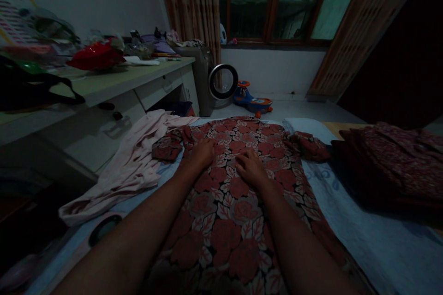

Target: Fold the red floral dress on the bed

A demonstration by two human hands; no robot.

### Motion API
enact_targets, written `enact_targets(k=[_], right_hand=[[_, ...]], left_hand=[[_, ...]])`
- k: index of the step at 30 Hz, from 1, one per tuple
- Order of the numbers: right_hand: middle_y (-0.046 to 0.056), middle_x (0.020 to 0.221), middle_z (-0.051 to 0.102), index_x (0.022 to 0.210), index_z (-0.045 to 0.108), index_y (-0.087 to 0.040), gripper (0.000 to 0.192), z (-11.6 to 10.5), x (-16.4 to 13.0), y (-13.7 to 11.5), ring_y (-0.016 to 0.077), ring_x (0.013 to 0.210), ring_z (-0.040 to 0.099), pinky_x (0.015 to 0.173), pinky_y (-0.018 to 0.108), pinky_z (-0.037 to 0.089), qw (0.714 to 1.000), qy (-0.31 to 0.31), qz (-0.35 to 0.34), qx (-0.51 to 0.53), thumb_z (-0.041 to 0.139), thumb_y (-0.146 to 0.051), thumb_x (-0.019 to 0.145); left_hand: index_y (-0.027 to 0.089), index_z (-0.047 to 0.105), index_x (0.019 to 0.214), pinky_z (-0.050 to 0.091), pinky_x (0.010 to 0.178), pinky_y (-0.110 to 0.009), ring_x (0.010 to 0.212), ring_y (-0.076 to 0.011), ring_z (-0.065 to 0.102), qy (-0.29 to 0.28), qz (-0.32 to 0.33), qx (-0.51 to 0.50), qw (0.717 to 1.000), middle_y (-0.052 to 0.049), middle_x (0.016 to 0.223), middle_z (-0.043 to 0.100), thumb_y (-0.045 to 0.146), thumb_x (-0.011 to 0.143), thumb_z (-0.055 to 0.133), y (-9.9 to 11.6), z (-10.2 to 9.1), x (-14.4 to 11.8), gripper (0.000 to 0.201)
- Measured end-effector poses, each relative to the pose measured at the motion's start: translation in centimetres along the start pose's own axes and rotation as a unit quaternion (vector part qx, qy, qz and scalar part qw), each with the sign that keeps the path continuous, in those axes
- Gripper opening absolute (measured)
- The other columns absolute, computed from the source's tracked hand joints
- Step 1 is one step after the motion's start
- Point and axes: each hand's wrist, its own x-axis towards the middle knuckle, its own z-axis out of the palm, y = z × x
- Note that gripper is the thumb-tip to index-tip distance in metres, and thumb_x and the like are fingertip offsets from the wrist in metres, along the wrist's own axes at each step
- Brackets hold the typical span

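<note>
Left hand (202, 153) and right hand (249, 167) flat, grasping nothing, smoothing the rose-print dress (238, 193) on the bed (380, 239); folding likely follows.

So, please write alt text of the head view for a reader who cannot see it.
Both hands, left hand and right hand, press flat on a red rose-print garment spread over a pale sheet. A pink garment lies to its left, folded red clothes to its right, and a cluttered desk stands behind in the dim room.
</note>
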Motion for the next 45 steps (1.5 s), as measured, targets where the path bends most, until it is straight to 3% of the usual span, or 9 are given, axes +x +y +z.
enact_targets(k=[6, 12, 16, 18, 21, 23, 31, 38, 45], right_hand=[[0.008, 0.124, 0.058, 0.121, 0.068, -0.025, 0.033, 0.3, 0.0, 0.1, 0.0253, 0.119, 0.046, 0.106, 0.039, 0.037, 1.0, 0.008, -0.006, 0.002, 0.058, -0.029, 0.09], [0.009, 0.123, 0.057, 0.126, 0.066, -0.026, 0.037, 0.2, 0.0, 0.1, 0.0252, 0.118, 0.047, 0.103, 0.039, 0.039, 1.0, 0.004, -0.008, 0.008, 0.059, -0.029, 0.09], [0.009, 0.12, 0.058, 0.122, 0.068, -0.026, 0.033, 0.4, 0.0, 0.2, 0.0257, 0.116, 0.048, 0.103, 0.04, 0.039, 1.0, 0.014, -0.011, 0.012, 0.059, -0.029, 0.09], [0.009, 0.12, 0.059, 0.119, 0.068, -0.025, 0.031, 0.7, 0.2, 0.5, 0.0258, 0.117, 0.048, 0.105, 0.041, 0.038, 0.999, 0.018, -0.012, 0.028, 0.058, -0.027, 0.089], [0.01, 0.123, 0.061, 0.121, 0.065, -0.022, 0.037, 1.3, 0.6, 1.4, 0.0243, 0.118, 0.05, 0.107, 0.042, 0.038, 0.995, 0.037, -0.01, 0.087, 0.049, -0.016, 0.088], [0.009, 0.123, 0.063, 0.126, 0.06, -0.021, 0.046, 1.7, 0.9, 2.0, 0.0216, 0.116, 0.053, 0.106, 0.04, 0.04, 0.987, 0.059, -0.004, 0.148, 0.042, -0.008, 0.086], [0.009, 0.125, 0.067, 0.135, 0.052, -0.017, 0.055, 1.4, 1.1, 2.7, 0.0171, 0.115, 0.062, 0.106, 0.033, 0.044, 0.961, 0.073, 0.084, 0.253, 0.041, -0.005, 0.082], [0.008, 0.121, 0.069, 0.121, 0.065, -0.02, 0.045, -0.3, 0.9, 3.7, 0.0197, 0.113, 0.061, 0.104, 0.035, 0.044, 0.985, 0.037, 0.085, 0.144, 0.044, -0.006, 0.083], [0.011, 0.135, 0.059, 0.121, 0.068, -0.023, 0.035, -2.4, -0.3, 6.5, 0.031, 0.123, 0.051, 0.105, 0.046, 0.037, 0.98, -0.001, 0.192, -0.044, 0.054, -0.026, 0.089]], left_hand=[[0.022, 0.065, 0.114, 0.043, 0.102, -0.04, 0.117, -0.0262, 0.055, -0.009, 0.052, -0.046, 0.998, -0.01, 0.123, 0.062, 0.026, 0.095, 0.048, 2.2, 1.9, -0.3, 0.026], [0.021, 0.064, 0.117, 0.041, 0.103, -0.049, 0.123, -0.0322, 0.052, -0.016, -0.046, -0.036, 0.998, -0.013, 0.131, 0.061, 0.028, 0.093, 0.05, 0.3, 1.1, 1.2, 0.029], [0.022, 0.063, 0.121, 0.036, 0.108, -0.054, 0.127, -0.0342, 0.051, 0.022, -0.116, -0.09, 0.989, -0.014, 0.132, 0.061, 0.023, 0.089, 0.054, 2.8, 0.1, 1.6, 0.033], [0.022, 0.061, 0.124, 0.037, 0.11, -0.046, 0.129, -0.0287, 0.051, 0.033, -0.094, -0.18, 0.979, -0.011, 0.135, 0.06, 0.014, 0.088, 0.049, 5.3, 0.2, 1.2, 0.039], [0.019, 0.065, 0.112, 0.046, 0.1, -0.031, 0.114, -0.0188, 0.061, -0.008, -0.037, -0.268, 0.963, -0.008, 0.121, 0.068, 0.007, 0.087, 0.044, 8.7, 0.8, 0.2, 0.035], [0.017, 0.064, 0.11, 0.048, 0.096, -0.029, 0.108, -0.0178, 0.063, -0.005, -0.02, -0.325, 0.946, -0.008, 0.117, 0.069, 0.005, 0.086, 0.042, 10.0, 1.3, -0.7, 0.035], [0.022, 0.053, 0.135, 0.042, 0.107, -0.037, 0.126, -0.0232, 0.054, -0.002, 0.055, -0.233, 0.971, -0.009, 0.135, 0.06, 0.015, 0.093, 0.049, 10.4, 2.7, -2.8, 0.043], [0.026, 0.048, 0.139, 0.04, 0.11, -0.041, 0.132, -0.0249, 0.047, -0.003, 0.063, -0.149, 0.987, -0.008, 0.143, 0.053, 0.02, 0.095, 0.049, 10.8, 3.0, -2.9, 0.044], [0.024, 0.05, 0.135, 0.04, 0.108, -0.041, 0.13, -0.0257, 0.048, -0.011, 0.06, -0.135, 0.989, -0.009, 0.142, 0.054, 0.022, 0.096, 0.049, 10.7, 3.2, -2.9, 0.039]])
